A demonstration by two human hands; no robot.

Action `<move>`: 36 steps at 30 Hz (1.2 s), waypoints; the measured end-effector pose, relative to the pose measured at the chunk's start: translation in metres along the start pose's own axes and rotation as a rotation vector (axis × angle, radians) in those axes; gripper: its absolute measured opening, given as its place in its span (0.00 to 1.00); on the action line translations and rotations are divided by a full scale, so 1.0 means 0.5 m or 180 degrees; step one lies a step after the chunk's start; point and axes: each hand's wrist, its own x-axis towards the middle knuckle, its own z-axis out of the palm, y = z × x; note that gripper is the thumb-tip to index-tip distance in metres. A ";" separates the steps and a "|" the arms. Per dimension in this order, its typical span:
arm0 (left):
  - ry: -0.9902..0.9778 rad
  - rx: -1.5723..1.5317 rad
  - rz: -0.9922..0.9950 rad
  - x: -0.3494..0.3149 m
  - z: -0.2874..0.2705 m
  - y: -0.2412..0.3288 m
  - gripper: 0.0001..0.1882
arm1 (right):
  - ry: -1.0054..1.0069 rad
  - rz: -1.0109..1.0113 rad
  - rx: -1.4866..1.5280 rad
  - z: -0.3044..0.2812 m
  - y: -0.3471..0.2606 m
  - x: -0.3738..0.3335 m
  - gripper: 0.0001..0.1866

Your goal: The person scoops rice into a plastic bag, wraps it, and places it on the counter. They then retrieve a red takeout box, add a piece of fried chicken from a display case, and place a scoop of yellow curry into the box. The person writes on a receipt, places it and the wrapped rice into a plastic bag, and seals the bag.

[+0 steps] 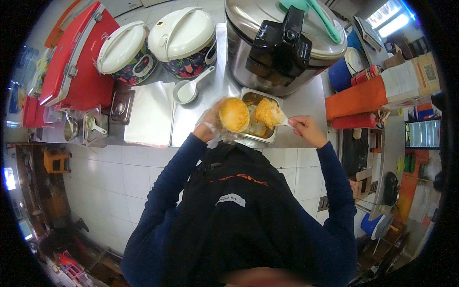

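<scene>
My left hand, in a clear plastic glove, is closed round a small round bowl with yellow-orange rice in it. The bowl is tilted so that its top faces me. My bare right hand grips the handle of a white rice paddle. A heap of white and orange rice covers the paddle's blade. Both the bowl and the paddle are over a rectangular steel pan, which holds more rice, partly hidden by them.
Behind the pan stands a large steel rice cooker, a green spatula on its lid. To the left are a small pot with a white ladle, white sheets, two patterned food containers and a red cooler box. Orange boxes stand right.
</scene>
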 end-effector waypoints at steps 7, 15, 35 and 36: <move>-0.0467 -0.0146 0.0007 0.052 0.096 -0.052 0.26 | 0.1111 -0.0849 -0.2254 0.142 -0.074 -0.037 0.10; -0.0110 -0.0324 0.0071 0.119 0.088 -0.101 0.25 | 0.0982 -0.0803 -0.2928 0.268 -0.067 -0.072 0.18; 0.1045 -0.0198 0.1540 0.053 0.104 -0.168 0.27 | 0.1026 0.0152 -0.0929 0.300 -0.069 -0.045 0.20; 0.1210 0.0073 0.1718 0.051 0.106 -0.169 0.25 | 0.0936 0.0186 -0.0989 0.299 -0.069 -0.043 0.20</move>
